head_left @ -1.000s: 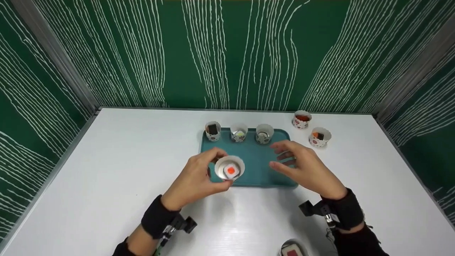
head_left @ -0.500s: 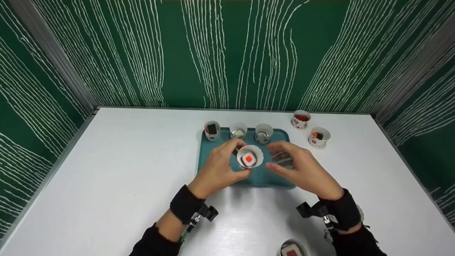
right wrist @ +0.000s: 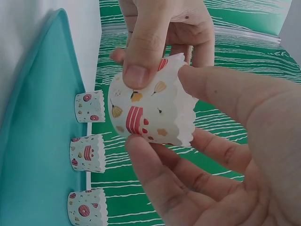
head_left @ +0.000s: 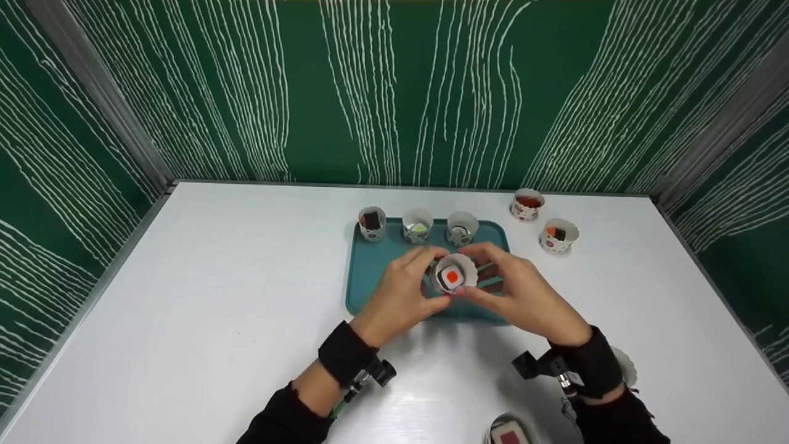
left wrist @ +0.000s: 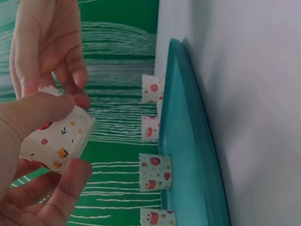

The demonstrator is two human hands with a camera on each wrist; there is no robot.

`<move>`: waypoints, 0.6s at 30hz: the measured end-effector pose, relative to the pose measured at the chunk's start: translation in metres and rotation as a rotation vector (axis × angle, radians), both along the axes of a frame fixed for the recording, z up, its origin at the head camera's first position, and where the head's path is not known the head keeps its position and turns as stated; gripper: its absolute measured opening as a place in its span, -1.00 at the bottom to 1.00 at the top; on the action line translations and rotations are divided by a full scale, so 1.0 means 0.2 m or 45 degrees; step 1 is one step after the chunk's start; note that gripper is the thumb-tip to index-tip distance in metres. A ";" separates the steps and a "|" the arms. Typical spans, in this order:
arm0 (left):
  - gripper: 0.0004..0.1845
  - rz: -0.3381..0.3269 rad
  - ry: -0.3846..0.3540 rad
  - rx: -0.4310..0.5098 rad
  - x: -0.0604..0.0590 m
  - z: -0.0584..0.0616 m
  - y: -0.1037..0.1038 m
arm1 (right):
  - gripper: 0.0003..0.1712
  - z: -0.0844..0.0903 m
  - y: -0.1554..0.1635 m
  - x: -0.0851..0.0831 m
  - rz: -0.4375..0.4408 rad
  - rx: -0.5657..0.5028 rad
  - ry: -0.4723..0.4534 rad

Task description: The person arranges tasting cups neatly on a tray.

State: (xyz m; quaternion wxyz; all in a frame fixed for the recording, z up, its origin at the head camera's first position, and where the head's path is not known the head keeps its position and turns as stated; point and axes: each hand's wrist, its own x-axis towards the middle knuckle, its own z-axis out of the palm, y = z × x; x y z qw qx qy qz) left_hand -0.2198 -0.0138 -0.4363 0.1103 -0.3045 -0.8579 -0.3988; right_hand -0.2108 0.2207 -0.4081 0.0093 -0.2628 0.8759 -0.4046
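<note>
Over the tray, a patterned white paper baking cup point(head_left: 471, 271) is held between both hands, its opening tipped toward the head camera. Inside lies a sushi piece point(head_left: 451, 277), white with an orange centre and a dark edge. My left hand point(head_left: 404, 293) grips the cup from the left, the thumb pressed on its printed side point(left wrist: 61, 141). From the right, my right hand point(head_left: 524, 290) pinches it; in the right wrist view its thumb lies at the scalloped rim and a fingertip meets the cup's wall point(right wrist: 162, 115) near the base.
Below is a teal tray point(head_left: 363, 287). Along its back edge stand three filled cups point(head_left: 372, 233) point(head_left: 417, 235) point(head_left: 461, 237). Two more cups point(head_left: 525, 213) point(head_left: 558, 245) stand behind right. Another cup point(head_left: 491, 425) is at the front edge, and one point(head_left: 627, 367) is partly hidden by the right wrist.
My left hand has carried the cup rightward to my right hand, which has stayed nearly in place. The right fingers, apart from the cup before, now touch and pinch it.
</note>
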 end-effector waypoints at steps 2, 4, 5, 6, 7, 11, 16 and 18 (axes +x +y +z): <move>-0.40 0.008 0.000 -0.005 0.01 0.00 0.00 | -0.34 0.00 0.00 0.00 -0.014 -0.002 -0.020; -0.39 0.011 0.000 -0.006 0.02 0.01 0.00 | -0.30 0.00 0.00 0.00 -0.030 -0.006 -0.040; -0.39 0.007 -0.003 -0.001 0.02 0.01 0.00 | -0.28 0.01 0.00 0.00 -0.038 -0.006 -0.049; -0.39 0.001 -0.007 0.006 0.02 0.01 0.00 | -0.26 0.01 0.00 0.00 -0.043 -0.005 -0.057; -0.39 -0.006 -0.011 0.013 0.03 0.01 0.00 | -0.24 0.01 0.00 0.00 -0.044 -0.005 -0.064; -0.44 -0.031 -0.025 0.049 0.03 0.00 -0.01 | -0.18 0.00 -0.01 0.00 -0.042 -0.010 -0.073; -0.54 -0.052 -0.056 0.094 0.02 -0.01 -0.02 | -0.23 -0.02 -0.02 -0.01 -0.018 -0.031 -0.066; -0.60 -0.056 -0.068 0.111 0.02 -0.01 -0.02 | -0.25 -0.02 -0.03 -0.01 -0.011 -0.030 -0.056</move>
